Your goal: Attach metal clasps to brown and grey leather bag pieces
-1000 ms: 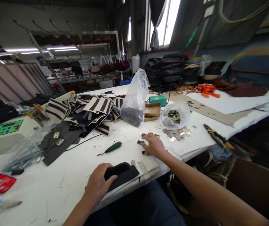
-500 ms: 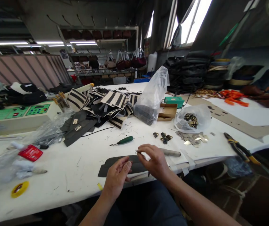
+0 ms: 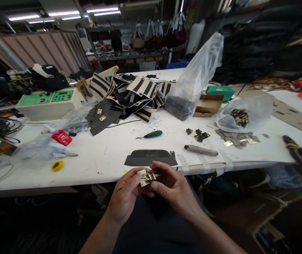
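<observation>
A small gold metal bag clasp [image 3: 143, 179] is held just past the table's front edge, above my lap. My left hand [image 3: 124, 197] pinches its flat plate between thumb and fingers. My right hand [image 3: 174, 187] closes on the clasp's other end, where a dark strip crosses the metal; its fingertips are partly hidden behind it. Directly beyond my hands a dark grey panel [image 3: 151, 157] with a raised curved flap lies flat on the white table [image 3: 108, 144]. Farther off rests a green-handled awl-like tool [image 3: 153, 134], its tip pointing left.
Several dark metal fittings [image 3: 200, 135], thin metal plates [image 3: 233, 138] and a grey rod-like tool [image 3: 201, 150] lie to the right, with pliers [image 3: 300, 151] near the edge. Striped pieces [image 3: 143, 88] are heaped behind. A red glue bottle [image 3: 61, 137] and yellow tape roll [image 3: 57, 166] sit left.
My hands have come back from over the grey panel toward my body. The gold clasp now shows between them, and the panel is uncovered. The camera view has tilted down and turned left.
</observation>
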`<state>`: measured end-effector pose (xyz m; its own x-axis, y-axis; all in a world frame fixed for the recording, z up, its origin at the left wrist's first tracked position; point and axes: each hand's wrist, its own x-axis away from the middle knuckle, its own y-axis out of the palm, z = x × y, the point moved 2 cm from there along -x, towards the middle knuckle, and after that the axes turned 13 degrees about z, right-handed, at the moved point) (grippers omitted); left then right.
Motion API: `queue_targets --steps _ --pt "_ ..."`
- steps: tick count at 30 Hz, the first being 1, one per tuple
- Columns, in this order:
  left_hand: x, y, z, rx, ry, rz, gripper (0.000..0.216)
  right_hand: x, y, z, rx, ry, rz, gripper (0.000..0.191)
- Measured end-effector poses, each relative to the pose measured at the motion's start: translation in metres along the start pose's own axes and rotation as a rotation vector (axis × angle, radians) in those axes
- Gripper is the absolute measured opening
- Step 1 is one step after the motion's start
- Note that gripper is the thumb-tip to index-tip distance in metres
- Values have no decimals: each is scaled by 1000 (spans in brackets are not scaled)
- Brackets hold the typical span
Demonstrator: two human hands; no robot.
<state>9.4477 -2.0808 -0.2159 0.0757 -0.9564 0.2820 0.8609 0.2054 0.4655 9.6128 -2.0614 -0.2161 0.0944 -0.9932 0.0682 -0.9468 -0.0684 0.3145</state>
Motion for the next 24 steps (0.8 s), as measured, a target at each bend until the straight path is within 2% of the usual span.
queue_targets --steps 3,8,16,24 --pt "7 -4 3 -10 -7 -61 27 6 6 0 -128 133 -70 34" --pt "10 -7 5 -78 10 -66 26 11 4 1 -153 140 -10 30" --pt "12 -6 8 -196 61 -41 29 11 -3 7 -290 148 -2 33" --pt "13 -4 8 -219 96 -22 31 11 -6 14 -315 163 40 40"
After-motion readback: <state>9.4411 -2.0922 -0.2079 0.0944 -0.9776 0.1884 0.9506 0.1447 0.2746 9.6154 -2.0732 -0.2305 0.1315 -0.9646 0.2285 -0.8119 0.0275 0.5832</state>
